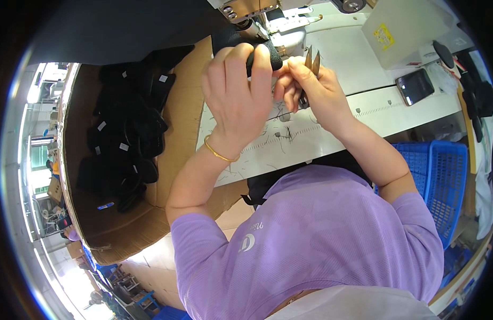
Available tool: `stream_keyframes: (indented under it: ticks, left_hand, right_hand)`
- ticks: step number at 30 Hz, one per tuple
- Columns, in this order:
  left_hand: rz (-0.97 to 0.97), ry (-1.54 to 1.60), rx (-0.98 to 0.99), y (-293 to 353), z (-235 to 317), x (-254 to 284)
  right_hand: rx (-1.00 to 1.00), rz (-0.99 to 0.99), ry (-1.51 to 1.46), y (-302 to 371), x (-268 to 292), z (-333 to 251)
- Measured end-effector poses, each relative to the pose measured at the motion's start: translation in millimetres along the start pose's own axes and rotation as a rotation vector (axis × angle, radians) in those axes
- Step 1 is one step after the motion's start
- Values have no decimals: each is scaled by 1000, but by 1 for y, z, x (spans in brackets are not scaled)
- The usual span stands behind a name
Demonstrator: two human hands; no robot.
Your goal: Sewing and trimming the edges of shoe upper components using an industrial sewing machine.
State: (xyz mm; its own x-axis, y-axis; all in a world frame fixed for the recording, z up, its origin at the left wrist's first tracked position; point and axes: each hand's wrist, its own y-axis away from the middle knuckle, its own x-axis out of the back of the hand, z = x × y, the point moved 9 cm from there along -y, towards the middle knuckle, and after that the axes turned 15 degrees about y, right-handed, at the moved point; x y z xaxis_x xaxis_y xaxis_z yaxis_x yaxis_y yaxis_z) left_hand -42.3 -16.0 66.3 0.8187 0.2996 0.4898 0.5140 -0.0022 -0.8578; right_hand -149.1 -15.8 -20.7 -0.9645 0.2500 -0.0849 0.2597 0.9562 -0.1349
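Observation:
At the sewing machine (252, 12), my left hand (237, 93) is closed on a black padded fabric piece (272, 57) just below the needle area. Its fingers curl over the piece and hide much of its shape. Close beside it, my right hand (324, 93) grips a small pair of scissors (312, 61), whose two blades point away from me, slightly apart. The right fingertips are near the edge of the black piece; I cannot tell whether they also pinch it or a thread.
A large cardboard box (185, 96) on the left holds several black fabric pieces (129, 128) with small white labels. Cut threads (284, 134) litter the white machine table (252, 154). A phone (415, 86) lies on the right, above a blue plastic basket (446, 186).

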Motion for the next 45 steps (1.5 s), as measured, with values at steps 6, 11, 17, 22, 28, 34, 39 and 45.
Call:
stream_keyframes:
  ticks: [6, 11, 17, 22, 28, 34, 39, 45]
  left_hand:
    - [-79, -54, -10, -9, -9, -2]
    - [-477, 978, 1180, 64, -86, -19]
    - [-614, 1597, 1584, 106, -62, -48]
    - [-723, 1719, 1585, 110, -49, -58]
    - [-616, 1659, 1620, 119, -58, -61]
    - [-481, 1601, 1469, 109, -69, -49]
    - [-477, 1696, 1557, 113, -69, -49]
    - [-536, 1774, 1568, 112, -66, -50]
  right_hand:
    - [48, -254, 293, 13, -5, 4]
    - [171, -38, 692, 17, 18, 3]
    - [451, -27, 813, 22, 5, 3]
    - [621, -112, 965, 28, 2, -9]
    - [868, -52, 920, 68, -9, -33]
    - [-49, -174, 195, 40, 11, 47]
    - [-57, -195, 130, 26, 6, 54]
    - [47, -297, 190, 21, 1, 40]
